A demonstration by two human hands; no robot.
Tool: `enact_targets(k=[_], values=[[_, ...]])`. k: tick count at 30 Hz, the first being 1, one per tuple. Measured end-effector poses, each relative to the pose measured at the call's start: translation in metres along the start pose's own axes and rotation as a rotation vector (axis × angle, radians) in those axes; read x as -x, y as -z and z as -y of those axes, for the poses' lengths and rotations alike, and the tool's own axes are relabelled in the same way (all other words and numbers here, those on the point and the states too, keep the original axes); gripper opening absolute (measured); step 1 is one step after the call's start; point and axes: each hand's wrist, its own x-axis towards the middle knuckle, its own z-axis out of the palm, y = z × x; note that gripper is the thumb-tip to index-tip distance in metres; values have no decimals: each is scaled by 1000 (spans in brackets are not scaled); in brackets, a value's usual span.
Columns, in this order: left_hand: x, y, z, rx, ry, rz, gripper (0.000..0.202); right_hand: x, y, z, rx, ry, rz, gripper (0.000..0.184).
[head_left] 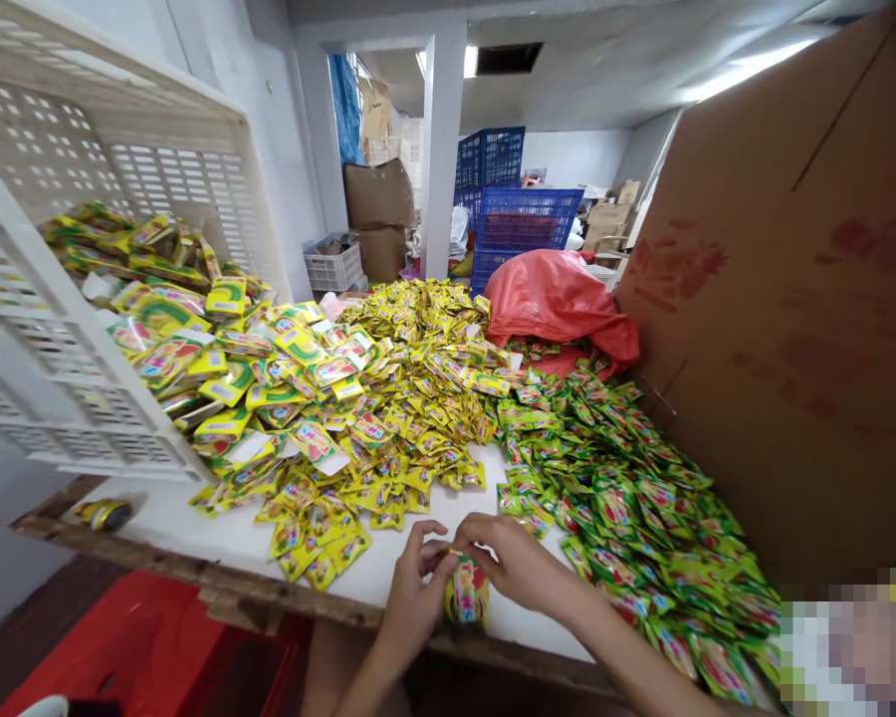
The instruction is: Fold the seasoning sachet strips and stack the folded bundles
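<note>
Close to the table's front edge, my left hand (422, 580) and my right hand (509, 558) meet at the upper end of a small printed pack (467, 596). It is yellow and green with colourful lettering; whether it is a carton or a sachet I cannot tell. Fingers of both hands are closed at its top and hide that end. Yellow sachets (321, 543) lie just beyond my left hand. To the right of my right hand spreads a heap of green sachets (612, 498). Flat yellow cartons (228, 378) are piled at the left.
A white plastic crate (216, 139) lies tipped on its side at the left, cartons spilling out. A red bag (557, 299) sits behind the green heap. A large cardboard box (784, 329) walls the right side. A red stool (134, 647) stands below the table.
</note>
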Motion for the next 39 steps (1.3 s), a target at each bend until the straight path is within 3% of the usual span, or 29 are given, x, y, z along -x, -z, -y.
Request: enact_targets(k=[5, 11, 16, 22, 29, 35, 39], values=[[-1, -1, -1, -84, -31, -19, 16, 17, -27, -11, -301, -141, -229, 9], [-13, 4, -9, -63, -3, 37, 10, 30, -58, -22, -626, -273, -459, 21], [-29, 10, -17, 34, 132, 100, 8, 29, -57, -19, -697, -254, -479, 22], [-31, 11, -22, 83, 129, 110, 14, 29, -48, -14, -617, -279, -449, 22], [-20, 19, -37, -332, -63, 184, 10, 31, -42, -8, -464, -263, -421, 23], [-17, 11, -44, -358, -26, 173, 9, 34, -40, -5, -368, -249, -393, 18], [-17, 8, -42, -436, -79, 153, 9, 36, -39, -4, -341, -249, -389, 20]])
